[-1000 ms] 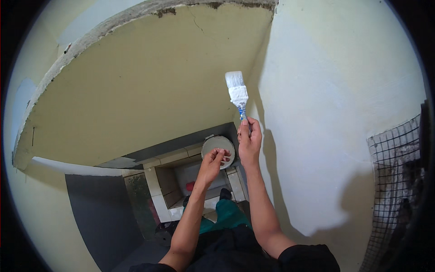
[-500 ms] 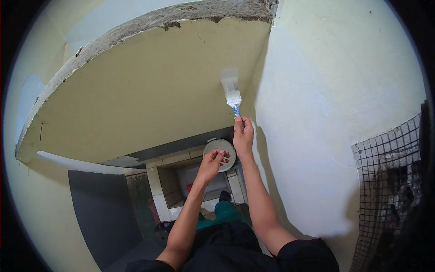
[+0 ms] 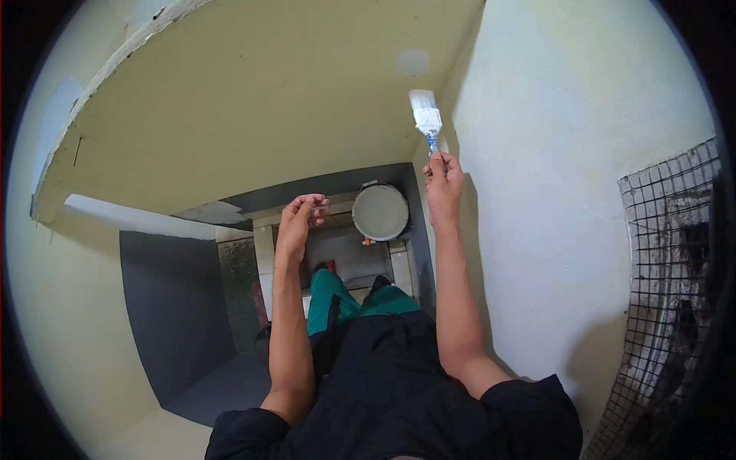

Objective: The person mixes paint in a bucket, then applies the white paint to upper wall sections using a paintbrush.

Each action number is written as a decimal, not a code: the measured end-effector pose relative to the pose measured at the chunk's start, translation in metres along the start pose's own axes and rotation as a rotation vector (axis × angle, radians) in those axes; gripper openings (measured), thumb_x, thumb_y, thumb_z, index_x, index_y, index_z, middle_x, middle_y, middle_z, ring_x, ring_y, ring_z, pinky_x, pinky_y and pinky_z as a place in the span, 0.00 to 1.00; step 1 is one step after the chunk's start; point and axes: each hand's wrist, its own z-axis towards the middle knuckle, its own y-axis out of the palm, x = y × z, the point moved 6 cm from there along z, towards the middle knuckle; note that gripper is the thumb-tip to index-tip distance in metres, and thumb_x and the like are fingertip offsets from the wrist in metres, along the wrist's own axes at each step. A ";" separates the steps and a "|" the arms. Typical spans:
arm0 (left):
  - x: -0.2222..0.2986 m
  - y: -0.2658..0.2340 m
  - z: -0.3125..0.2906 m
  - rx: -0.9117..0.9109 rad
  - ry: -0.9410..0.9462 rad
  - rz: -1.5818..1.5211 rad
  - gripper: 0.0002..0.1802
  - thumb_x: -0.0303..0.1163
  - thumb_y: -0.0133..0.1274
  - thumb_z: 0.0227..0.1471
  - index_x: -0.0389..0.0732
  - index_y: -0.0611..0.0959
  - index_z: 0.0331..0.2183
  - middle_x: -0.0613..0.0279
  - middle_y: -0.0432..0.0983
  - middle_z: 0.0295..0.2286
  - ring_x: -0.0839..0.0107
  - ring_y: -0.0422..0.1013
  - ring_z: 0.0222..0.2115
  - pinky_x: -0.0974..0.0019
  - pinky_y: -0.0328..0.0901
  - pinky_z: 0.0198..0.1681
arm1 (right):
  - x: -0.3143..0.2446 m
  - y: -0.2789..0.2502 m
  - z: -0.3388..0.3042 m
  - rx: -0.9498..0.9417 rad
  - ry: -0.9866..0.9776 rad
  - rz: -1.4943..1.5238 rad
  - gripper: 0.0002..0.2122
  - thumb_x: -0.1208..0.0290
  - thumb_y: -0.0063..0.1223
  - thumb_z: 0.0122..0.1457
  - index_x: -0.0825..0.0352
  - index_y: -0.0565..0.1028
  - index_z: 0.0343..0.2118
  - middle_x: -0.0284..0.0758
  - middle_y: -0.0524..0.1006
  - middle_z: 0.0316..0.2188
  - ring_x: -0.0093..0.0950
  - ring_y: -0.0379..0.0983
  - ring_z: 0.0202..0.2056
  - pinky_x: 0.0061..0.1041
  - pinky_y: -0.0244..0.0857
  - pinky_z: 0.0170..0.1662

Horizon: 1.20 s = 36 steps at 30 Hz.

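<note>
Paintbrush (image 3: 426,116) stands bristles-up in the right grip (image 3: 444,184), which is closed around the handle, thumb in front and fingers curled about it. White paint coats the bristles and most of the band below them; blue marks show on the handle just above the right grip. Beyond the bristles, a pale patch (image 3: 412,61) lies on the yellowish wall panel (image 3: 261,107), well past the right grip. How far the bristles stand off that surface cannot be told.

Held well apart from the brush, the left grip (image 3: 296,224) is narrow, its fingers bent toward the thumb; whether anything small is pinched there cannot be told. Between the two grips and farther down is a bucket (image 3: 381,211) with a round, pale grey top. A small orange thing (image 3: 367,241) is just beside its lower edge.

Right of the right grip rises a whitish wall (image 3: 529,192), with dark wire mesh (image 3: 659,245) at its far side. Left of the left grip is a dark grey panel (image 3: 172,299). Below and between both grips are green trousers (image 3: 328,295) and a black shirt (image 3: 383,376), with a red thing (image 3: 330,266), partly hidden, near one leg.
</note>
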 end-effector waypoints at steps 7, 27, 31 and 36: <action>-0.001 0.009 -0.028 0.000 0.001 -0.009 0.13 0.37 0.45 0.63 0.40 0.79 0.39 0.62 0.79 0.36 0.75 0.74 0.34 0.72 0.66 0.37 | -0.013 -0.007 -0.021 -0.051 -0.050 -0.011 0.12 0.65 0.46 0.65 0.71 0.70 0.39 0.28 0.71 0.23 0.11 0.56 0.18 0.15 0.49 0.18; 0.089 0.251 0.065 -0.518 -0.002 0.032 0.30 0.53 0.32 0.65 0.37 0.74 0.46 0.61 0.74 0.40 0.72 0.70 0.40 0.65 0.65 0.45 | -0.093 0.016 0.044 -0.032 -0.140 0.061 0.12 0.66 0.44 0.67 0.72 0.69 0.42 0.31 0.73 0.29 0.18 0.69 0.29 0.20 0.64 0.33; 0.166 0.277 0.104 -0.551 0.166 0.091 0.27 0.51 0.35 0.65 0.37 0.72 0.47 0.64 0.70 0.38 0.76 0.66 0.39 0.70 0.62 0.46 | -0.129 0.059 0.100 -0.001 -0.289 0.097 0.12 0.66 0.45 0.67 0.72 0.68 0.44 0.33 0.73 0.31 0.19 0.69 0.34 0.20 0.64 0.37; 0.193 0.276 0.174 -0.528 0.179 0.055 0.25 0.50 0.39 0.64 0.37 0.72 0.46 0.66 0.69 0.37 0.78 0.65 0.38 0.71 0.62 0.45 | -0.127 0.096 0.163 0.031 -0.346 -0.054 0.14 0.64 0.46 0.66 0.73 0.69 0.44 0.36 0.74 0.32 0.24 0.70 0.36 0.25 0.65 0.41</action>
